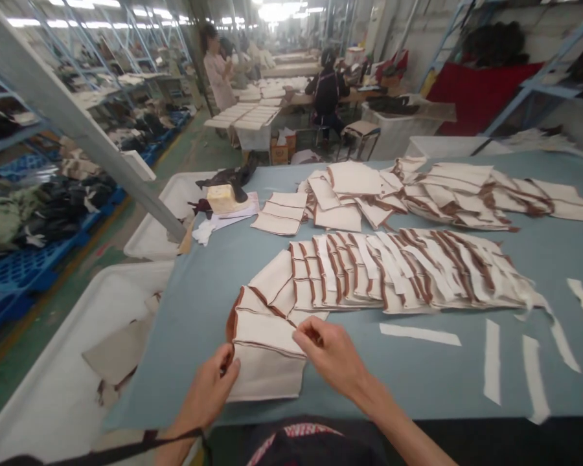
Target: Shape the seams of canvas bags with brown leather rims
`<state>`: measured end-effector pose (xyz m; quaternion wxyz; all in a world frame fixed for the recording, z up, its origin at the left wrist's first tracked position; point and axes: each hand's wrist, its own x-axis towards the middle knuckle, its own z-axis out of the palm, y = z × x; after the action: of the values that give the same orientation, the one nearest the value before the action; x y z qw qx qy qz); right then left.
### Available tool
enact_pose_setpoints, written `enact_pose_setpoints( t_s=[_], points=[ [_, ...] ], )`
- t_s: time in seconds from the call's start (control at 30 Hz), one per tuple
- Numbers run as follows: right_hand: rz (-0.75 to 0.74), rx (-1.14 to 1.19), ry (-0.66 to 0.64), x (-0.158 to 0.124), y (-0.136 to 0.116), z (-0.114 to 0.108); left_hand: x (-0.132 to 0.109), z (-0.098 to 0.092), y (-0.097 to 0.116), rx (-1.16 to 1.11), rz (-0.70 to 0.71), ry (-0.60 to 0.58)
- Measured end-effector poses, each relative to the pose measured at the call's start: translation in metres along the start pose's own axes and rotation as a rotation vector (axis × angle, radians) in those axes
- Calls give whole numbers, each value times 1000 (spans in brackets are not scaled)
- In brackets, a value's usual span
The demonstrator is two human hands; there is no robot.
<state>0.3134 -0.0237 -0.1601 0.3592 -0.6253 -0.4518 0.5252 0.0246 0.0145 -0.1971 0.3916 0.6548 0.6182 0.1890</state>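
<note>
A cream fabric panel (267, 372) with brown-edged seams lies at the near edge of the table, its upper part folded in layers. My left hand (212, 383) pinches its left edge, thumb against curled fingers. At the right edge, my right hand (328, 346) grips the same panel near a seam between thumb and fingers. Just beyond it, another cream panel (276, 279) leans against a long overlapping row of similar panels (364, 272). White strips lie across several panels in that row.
Loose white strips (420, 334) lie on the blue-grey table (359, 382). Behind the row is a heap of cream panels (354, 178). A yellowish block (223, 199) rests at the far left corner. White bins (102, 298) stand left; two people work farther back.
</note>
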Motion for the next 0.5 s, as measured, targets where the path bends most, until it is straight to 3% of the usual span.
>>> enact_pose_setpoints(
  t_s=[0.13, 0.3, 0.4, 0.5],
  points=[
    [-13, -130, -73, 70, 38, 7, -10, -5, 16, 138, 209, 65],
    [44, -219, -117, 115, 71, 39, -17, -26, 35, 194, 400, 61],
    [86, -237, -72, 128, 75, 52, -24, -59, 47, 169, 380, 83],
    [64, -207, -71, 135, 68, 57, -26, -98, 67, 52, 196, 236]
  ],
)
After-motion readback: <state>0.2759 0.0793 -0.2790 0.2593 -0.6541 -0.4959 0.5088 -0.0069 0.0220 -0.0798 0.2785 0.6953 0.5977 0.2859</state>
